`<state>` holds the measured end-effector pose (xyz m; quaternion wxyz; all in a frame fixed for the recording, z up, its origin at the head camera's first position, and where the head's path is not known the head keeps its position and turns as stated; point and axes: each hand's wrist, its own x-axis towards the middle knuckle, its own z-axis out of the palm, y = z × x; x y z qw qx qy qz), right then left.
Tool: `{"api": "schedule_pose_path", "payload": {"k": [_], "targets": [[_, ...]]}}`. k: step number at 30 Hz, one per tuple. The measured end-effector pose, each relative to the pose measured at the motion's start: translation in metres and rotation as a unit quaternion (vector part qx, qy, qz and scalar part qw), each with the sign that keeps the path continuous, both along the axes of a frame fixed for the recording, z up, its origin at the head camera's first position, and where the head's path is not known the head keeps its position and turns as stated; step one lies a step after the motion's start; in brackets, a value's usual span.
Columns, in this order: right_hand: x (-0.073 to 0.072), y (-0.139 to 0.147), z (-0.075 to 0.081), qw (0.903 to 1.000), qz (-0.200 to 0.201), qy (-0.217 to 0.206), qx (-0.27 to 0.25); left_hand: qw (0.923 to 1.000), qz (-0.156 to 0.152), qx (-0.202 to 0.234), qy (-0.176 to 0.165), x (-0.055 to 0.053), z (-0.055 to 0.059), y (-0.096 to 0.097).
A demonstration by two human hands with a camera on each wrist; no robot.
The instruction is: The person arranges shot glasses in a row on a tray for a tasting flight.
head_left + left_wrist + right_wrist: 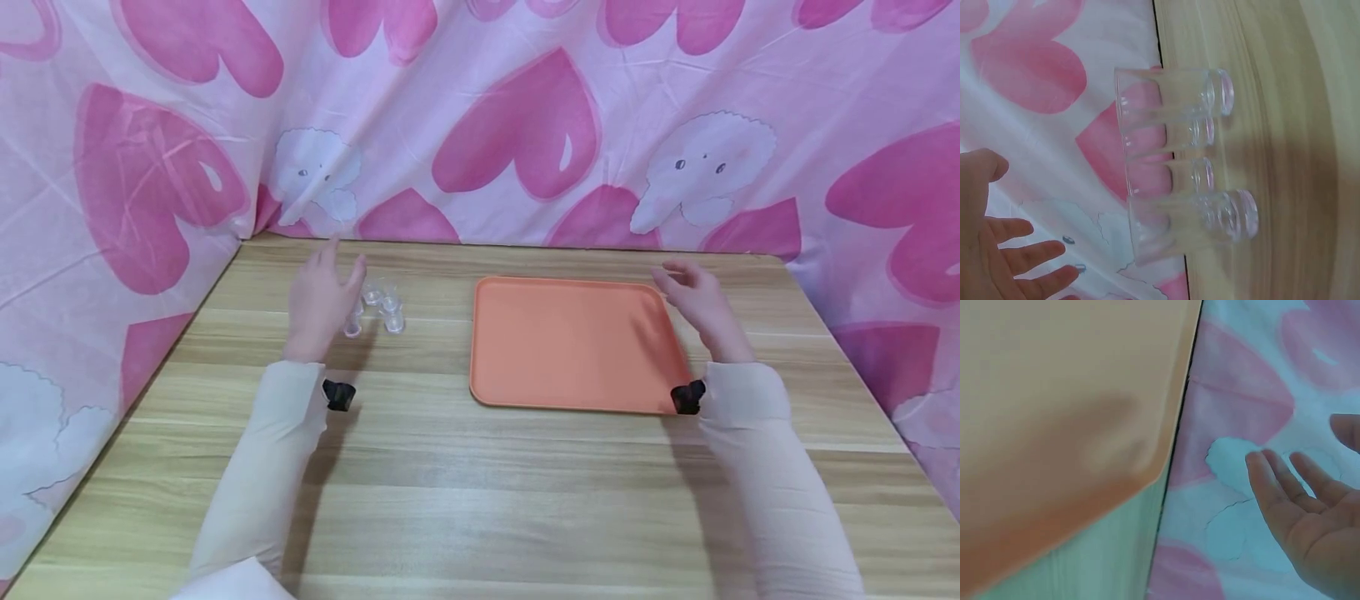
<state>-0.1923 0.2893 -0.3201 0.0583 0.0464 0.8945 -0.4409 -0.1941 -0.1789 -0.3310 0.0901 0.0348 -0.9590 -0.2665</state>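
Several clear drinking glasses (392,308) stand upright in a cluster on the left part of the table; the left wrist view shows the glasses (1166,225) from the side. My left hand (321,300) hovers beside them with fingers spread, holding nothing, and hides part of the cluster in the head view. An orange rectangular tray (573,346) lies flat right of the middle. Above the tray's right edge is my right hand (701,304), fingers loosely bent and nothing in it. In the right wrist view that hand (1316,519) is apart from the tray (1085,425).
The wood-grain table (450,500) meets a pink curtain (405,150) with hearts and white cartoon animals along its back and sides. A dark wrist camera (340,395) sits at the left cuff, another dark wrist camera (687,397) at the right.
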Motion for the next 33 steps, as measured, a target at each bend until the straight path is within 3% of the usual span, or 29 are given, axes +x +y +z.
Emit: {"api": "schedule_pose_path", "payload": {"k": [9, 17, 20, 25, 33], "targets": [[0.006, 0.021, -0.010, 0.9996, 0.009, -0.027, 0.003, 0.9979, 0.022, 0.062, 0.006, 0.013, -0.001, -0.020], [0.007, 0.031, -0.018, 0.9968, 0.034, -0.036, 0.063, 0.9946, 0.041, 0.096, 0.002, 0.020, -0.010, -0.038], [0.006, 0.034, -0.022, 0.9949, 0.039, -0.056, 0.074, 0.9921, 0.026, 0.123, -0.007, 0.021, -0.015, -0.045], [0.006, 0.039, -0.028, 0.9923, 0.035, -0.080, 0.088, 0.9847, -0.025, 0.170, -0.028, 0.022, -0.023, -0.050], [0.004, 0.046, -0.036, 0.9907, 0.057, -0.105, 0.065, 0.9815, -0.076, 0.166, -0.059, 0.022, -0.030, -0.053]]}}
